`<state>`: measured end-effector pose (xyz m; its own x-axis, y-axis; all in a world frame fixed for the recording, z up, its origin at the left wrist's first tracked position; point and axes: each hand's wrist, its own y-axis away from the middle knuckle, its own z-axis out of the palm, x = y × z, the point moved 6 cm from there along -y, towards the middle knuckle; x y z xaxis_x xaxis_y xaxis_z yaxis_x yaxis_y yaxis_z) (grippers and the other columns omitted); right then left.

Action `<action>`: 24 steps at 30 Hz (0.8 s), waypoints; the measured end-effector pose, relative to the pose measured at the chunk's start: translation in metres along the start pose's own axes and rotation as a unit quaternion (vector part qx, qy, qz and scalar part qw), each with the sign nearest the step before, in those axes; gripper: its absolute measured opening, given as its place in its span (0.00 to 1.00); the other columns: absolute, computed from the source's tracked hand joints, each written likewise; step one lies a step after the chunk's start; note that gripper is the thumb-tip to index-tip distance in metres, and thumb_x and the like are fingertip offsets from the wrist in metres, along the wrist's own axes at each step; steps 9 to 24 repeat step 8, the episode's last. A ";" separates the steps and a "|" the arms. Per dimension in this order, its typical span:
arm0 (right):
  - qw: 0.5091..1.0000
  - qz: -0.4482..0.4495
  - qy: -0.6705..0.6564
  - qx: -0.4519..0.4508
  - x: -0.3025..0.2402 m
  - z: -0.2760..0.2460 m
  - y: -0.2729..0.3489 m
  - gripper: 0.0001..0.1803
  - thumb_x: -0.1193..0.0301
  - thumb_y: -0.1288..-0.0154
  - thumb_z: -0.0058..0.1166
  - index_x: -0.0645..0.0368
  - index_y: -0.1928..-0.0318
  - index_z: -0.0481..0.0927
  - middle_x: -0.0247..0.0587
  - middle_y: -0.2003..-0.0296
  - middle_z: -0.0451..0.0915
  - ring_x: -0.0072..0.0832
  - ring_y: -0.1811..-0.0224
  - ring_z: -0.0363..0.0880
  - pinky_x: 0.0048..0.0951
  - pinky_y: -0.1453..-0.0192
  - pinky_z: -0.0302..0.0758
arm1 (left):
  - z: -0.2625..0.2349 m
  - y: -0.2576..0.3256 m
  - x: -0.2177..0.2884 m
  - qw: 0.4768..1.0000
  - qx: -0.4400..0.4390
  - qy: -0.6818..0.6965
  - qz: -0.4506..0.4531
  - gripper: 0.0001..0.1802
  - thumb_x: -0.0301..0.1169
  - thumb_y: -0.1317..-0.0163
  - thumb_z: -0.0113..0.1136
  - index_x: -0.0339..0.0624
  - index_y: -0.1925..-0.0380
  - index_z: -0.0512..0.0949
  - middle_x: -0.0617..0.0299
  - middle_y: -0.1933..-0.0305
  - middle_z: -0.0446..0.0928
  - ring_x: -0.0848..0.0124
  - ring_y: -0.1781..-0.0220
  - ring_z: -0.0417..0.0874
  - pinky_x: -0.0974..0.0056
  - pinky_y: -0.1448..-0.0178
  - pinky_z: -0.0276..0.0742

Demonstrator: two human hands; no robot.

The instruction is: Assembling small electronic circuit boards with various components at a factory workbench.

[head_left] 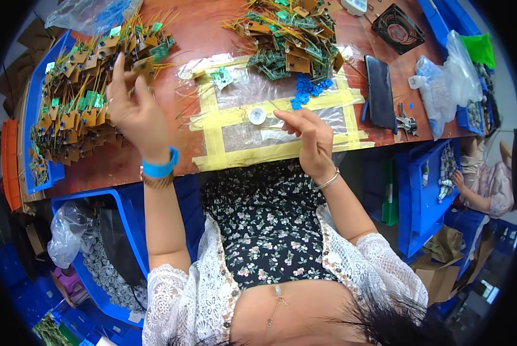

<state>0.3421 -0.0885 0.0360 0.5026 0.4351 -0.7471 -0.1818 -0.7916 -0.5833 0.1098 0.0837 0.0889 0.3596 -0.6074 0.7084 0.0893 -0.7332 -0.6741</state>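
Observation:
My left hand (136, 112) is raised at the near edge of a heap of small circuit boards (85, 115) with yellow wires. Its index finger points up and its thumb stands apart. Brown boards show behind the fingertips, and I see none plainly gripped. Over the taped clear sheet (229, 147), my right hand (311, 138) is closed, with the fingers curled and the index finger reaching left. What it pinches, if anything, is too small to make out. Just left of those fingertips sits a small round white part (257, 116). A single green board (221, 77) lies farther back.
A second board pile (293, 40) stands at the back, with small blue parts (307, 91) before it. Rightward are a dark phone-like slab (379, 92), a black fan (398, 29) and plastic bags (437, 95). A blue bin (126, 213) sits below left. Another person (489, 184) is at far right.

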 end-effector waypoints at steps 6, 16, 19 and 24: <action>0.984 0.164 -0.056 -0.051 0.013 0.017 0.000 0.22 0.63 0.20 0.38 0.63 0.60 0.84 0.39 0.71 0.79 0.21 0.72 0.74 0.19 0.68 0.70 | -0.007 0.075 -0.029 0.898 -0.017 0.304 -0.317 0.14 0.19 0.34 0.58 0.30 0.48 0.77 0.59 0.52 0.79 0.74 0.53 0.81 0.70 0.48 0.80; 0.986 0.153 -0.019 -0.069 0.014 0.019 -0.001 0.20 0.62 0.20 0.39 0.60 0.55 0.83 0.39 0.70 0.81 0.21 0.71 0.76 0.19 0.68 0.70 | -0.006 0.093 -0.035 0.904 -0.029 0.290 -0.312 0.15 0.19 0.34 0.58 0.32 0.47 0.77 0.57 0.52 0.80 0.75 0.53 0.81 0.71 0.48 0.79; 0.986 0.153 -0.019 -0.069 0.014 0.019 -0.001 0.20 0.62 0.20 0.39 0.60 0.55 0.83 0.39 0.70 0.81 0.21 0.71 0.76 0.19 0.68 0.70 | -0.006 0.093 -0.035 0.904 -0.029 0.290 -0.312 0.15 0.19 0.34 0.58 0.32 0.47 0.77 0.57 0.52 0.80 0.75 0.53 0.81 0.71 0.48 0.79; 0.986 0.153 -0.019 -0.069 0.014 0.019 -0.001 0.20 0.62 0.20 0.39 0.60 0.55 0.83 0.39 0.70 0.81 0.21 0.71 0.76 0.19 0.68 0.70 | -0.006 0.093 -0.035 0.904 -0.029 0.290 -0.312 0.15 0.19 0.34 0.58 0.32 0.47 0.77 0.57 0.52 0.80 0.75 0.53 0.81 0.71 0.48 0.79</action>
